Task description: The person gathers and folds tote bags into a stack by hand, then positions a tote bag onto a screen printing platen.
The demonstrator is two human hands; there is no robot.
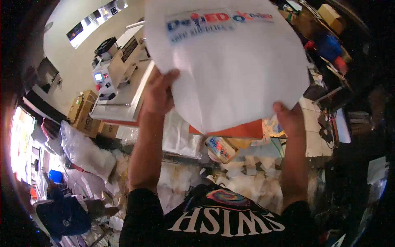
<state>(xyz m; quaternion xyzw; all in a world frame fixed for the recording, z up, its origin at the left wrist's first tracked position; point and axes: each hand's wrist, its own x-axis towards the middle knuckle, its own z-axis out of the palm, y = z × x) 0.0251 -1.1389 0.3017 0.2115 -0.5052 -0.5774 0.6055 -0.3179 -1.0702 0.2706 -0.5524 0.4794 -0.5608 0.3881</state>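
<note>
A large white sheet (238,78) with red and blue lettering near its top is held up in front of me and fills the upper middle of the head view. My left hand (161,90) grips its left edge, thumb on the near face. The lower right edge is pinched by my right hand (290,117), with the thumb in front and the fingers hidden behind. Below the sheet shows an orange-red surface (242,131), and beneath that a small item with similar printing (222,149).
A white machine (109,78) with a lit display stands on a table at left, cardboard boxes (84,115) below it. Another person (63,216) is at lower left near a plastic-wrapped bundle (84,152). Scraps (247,181) litter the floor. Shelves with items line the right.
</note>
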